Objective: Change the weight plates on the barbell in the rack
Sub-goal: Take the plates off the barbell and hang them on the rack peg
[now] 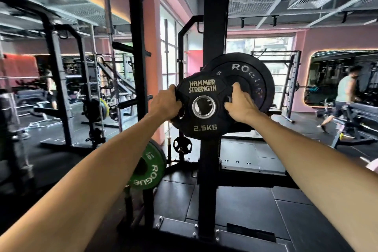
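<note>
The small round rubber plate (202, 108) I'm holding is black with gold lettering and a silver centre ring — behind it a larger black rubber disc (251, 80) lettered white; low down, a green disc (150, 166) with white lettering.

A black rack upright (213, 26) stands bolted to the dark rubber-tiled floor (235, 200) at centre frame — a large black Rogue plate (251, 67) hangs on it mid-frame, and a green Rogue plate (152, 166) sits low, left of the upright.

Head view looks forward, slightly down, close on the rack upright (212, 37)
</note>
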Action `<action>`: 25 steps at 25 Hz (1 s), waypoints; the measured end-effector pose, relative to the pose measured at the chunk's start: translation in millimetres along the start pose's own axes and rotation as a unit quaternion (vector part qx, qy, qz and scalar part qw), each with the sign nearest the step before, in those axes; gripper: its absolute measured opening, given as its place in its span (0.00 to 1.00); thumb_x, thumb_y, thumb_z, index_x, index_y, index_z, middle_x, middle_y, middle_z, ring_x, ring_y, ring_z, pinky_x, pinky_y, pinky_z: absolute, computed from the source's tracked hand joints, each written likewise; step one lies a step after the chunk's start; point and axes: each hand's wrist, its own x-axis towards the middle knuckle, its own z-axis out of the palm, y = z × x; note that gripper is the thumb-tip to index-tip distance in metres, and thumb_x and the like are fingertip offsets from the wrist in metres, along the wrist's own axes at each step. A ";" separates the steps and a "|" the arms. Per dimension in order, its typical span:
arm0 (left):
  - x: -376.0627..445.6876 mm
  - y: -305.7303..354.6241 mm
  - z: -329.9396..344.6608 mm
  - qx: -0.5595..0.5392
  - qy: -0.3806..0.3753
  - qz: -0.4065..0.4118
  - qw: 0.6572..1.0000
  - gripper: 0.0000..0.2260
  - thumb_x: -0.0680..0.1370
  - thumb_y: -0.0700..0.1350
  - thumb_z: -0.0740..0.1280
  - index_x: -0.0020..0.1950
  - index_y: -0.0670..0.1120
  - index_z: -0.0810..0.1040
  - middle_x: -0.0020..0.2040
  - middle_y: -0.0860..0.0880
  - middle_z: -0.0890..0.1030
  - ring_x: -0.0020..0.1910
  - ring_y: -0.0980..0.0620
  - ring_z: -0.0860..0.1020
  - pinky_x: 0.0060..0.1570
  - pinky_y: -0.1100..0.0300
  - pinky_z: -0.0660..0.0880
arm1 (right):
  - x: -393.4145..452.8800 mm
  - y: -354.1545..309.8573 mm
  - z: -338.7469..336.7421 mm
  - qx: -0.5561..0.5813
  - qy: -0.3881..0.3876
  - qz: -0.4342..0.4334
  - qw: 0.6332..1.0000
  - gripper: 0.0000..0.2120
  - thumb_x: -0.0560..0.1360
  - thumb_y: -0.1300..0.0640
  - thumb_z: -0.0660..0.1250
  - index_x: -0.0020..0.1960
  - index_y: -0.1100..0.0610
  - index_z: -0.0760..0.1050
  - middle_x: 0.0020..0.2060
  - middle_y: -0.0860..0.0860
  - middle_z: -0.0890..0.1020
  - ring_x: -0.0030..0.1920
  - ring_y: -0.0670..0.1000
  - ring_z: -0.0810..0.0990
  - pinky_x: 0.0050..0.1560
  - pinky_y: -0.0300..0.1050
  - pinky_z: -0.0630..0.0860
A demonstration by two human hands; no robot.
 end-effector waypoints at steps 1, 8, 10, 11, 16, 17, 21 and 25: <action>-4.2 -14.5 -12.0 0.003 0.005 -0.009 1.000 0.14 0.75 0.41 0.64 0.60 0.41 0.70 0.51 0.39 0.80 0.51 0.36 0.78 0.42 0.52 0.69 | -1.3 -17.1 7.0 0.002 -0.006 -0.009 1.000 0.15 0.76 0.60 0.63 0.58 0.58 0.61 0.45 0.56 0.73 0.44 0.58 0.73 0.48 0.53 0.74; -14.5 -156.9 -96.1 0.024 0.029 -0.030 0.999 0.16 0.74 0.40 0.66 0.61 0.40 0.72 0.53 0.36 0.81 0.53 0.35 0.78 0.47 0.49 0.74 | 1.0 -157.4 88.1 0.014 -0.020 -0.047 0.999 0.12 0.77 0.61 0.62 0.55 0.58 0.60 0.37 0.52 0.70 0.41 0.57 0.70 0.42 0.47 0.67; -10.0 -208.7 -121.1 0.036 0.032 -0.031 0.998 0.17 0.74 0.40 0.66 0.62 0.40 0.72 0.53 0.37 0.80 0.53 0.36 0.79 0.48 0.49 0.74 | 4.5 -204.0 120.0 0.025 -0.016 -0.056 0.998 0.13 0.77 0.62 0.63 0.56 0.58 0.61 0.35 0.51 0.68 0.41 0.57 0.71 0.41 0.47 0.66; -7.7 -233.5 -132.6 0.041 0.031 -0.033 0.998 0.17 0.74 0.41 0.66 0.63 0.40 0.72 0.54 0.37 0.80 0.53 0.36 0.78 0.48 0.49 0.74 | 6.6 -226.7 134.9 0.028 -0.018 -0.063 0.997 0.13 0.77 0.62 0.63 0.57 0.59 0.61 0.36 0.52 0.70 0.41 0.58 0.72 0.41 0.48 0.67; 9.0 -323.2 -178.2 0.036 0.032 -0.038 0.998 0.16 0.74 0.42 0.65 0.61 0.41 0.73 0.53 0.39 0.81 0.53 0.37 0.78 0.49 0.49 0.76 | 26.3 -309.3 185.9 0.044 -0.033 -0.081 0.995 0.13 0.76 0.61 0.63 0.54 0.57 0.59 0.36 0.52 0.72 0.42 0.60 0.76 0.41 0.55 0.74; 14.6 -339.6 -184.0 0.038 0.032 -0.039 0.998 0.15 0.74 0.42 0.65 0.61 0.40 0.73 0.53 0.38 0.80 0.54 0.37 0.78 0.50 0.48 0.76 | 33.0 -323.5 196.3 0.048 -0.033 -0.083 0.995 0.14 0.76 0.61 0.63 0.56 0.57 0.60 0.37 0.52 0.72 0.42 0.59 0.77 0.42 0.55 0.75; 44.4 -394.9 -183.7 0.042 0.035 -0.027 0.998 0.13 0.75 0.41 0.66 0.58 0.39 0.73 0.52 0.38 0.80 0.52 0.38 0.78 0.46 0.51 0.73 | 63.3 -354.7 240.1 0.037 -0.036 -0.088 0.995 0.14 0.77 0.60 0.62 0.58 0.57 0.60 0.36 0.50 0.71 0.42 0.57 0.75 0.39 0.51 0.72; 88.5 -440.3 -162.4 0.039 0.029 -0.013 0.999 0.14 0.75 0.42 0.66 0.58 0.39 0.73 0.50 0.39 0.81 0.49 0.39 0.78 0.44 0.52 0.73 | 104.5 -361.5 282.3 0.032 -0.034 -0.083 0.995 0.13 0.76 0.60 0.63 0.57 0.57 0.61 0.38 0.52 0.72 0.43 0.60 0.77 0.42 0.56 0.76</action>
